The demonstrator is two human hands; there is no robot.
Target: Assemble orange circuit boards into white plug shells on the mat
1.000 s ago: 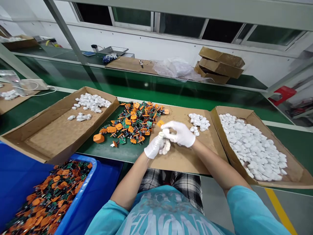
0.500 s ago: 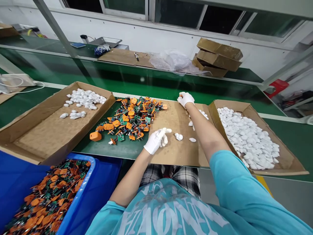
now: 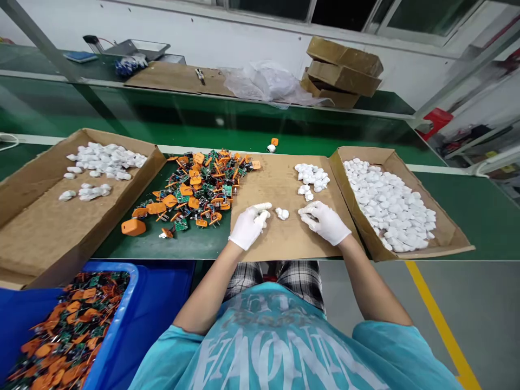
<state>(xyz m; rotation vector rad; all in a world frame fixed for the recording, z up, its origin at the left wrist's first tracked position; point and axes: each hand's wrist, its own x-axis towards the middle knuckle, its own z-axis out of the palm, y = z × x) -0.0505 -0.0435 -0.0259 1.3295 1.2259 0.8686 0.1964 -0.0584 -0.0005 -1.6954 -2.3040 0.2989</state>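
Observation:
My left hand (image 3: pixel 249 225), in a white glove, is over the cardboard sheet (image 3: pixel 280 241). Its fingers are curled together with the index finger stretched out; what they hold, if anything, is hidden. My right hand (image 3: pixel 324 222), also gloved, is low on the sheet's right side, its fingertips closed around a small white piece that barely shows against the glove. A small clump of white pieces (image 3: pixel 281 213) lies between both hands. Beyond my right hand is a pile of white pieces (image 3: pixel 312 177). Orange plug parts with green circuit boards (image 3: pixel 195 189) are heaped to the left.
A cardboard tray (image 3: pixel 142 227) with some white pieces stands left; another tray (image 3: pixel 455 250), full of them, stands right. A blue bin (image 3: pixel 132 292) of orange parts is below left. An orange piece (image 3: pixel 275 142) and a white one (image 3: pixel 271 148) lie behind the sheet.
My right hand has come back from the sheet's far edge, leaving an orange piece and a white one there, and closed on a small white piece nearby. My left hand stays near its place.

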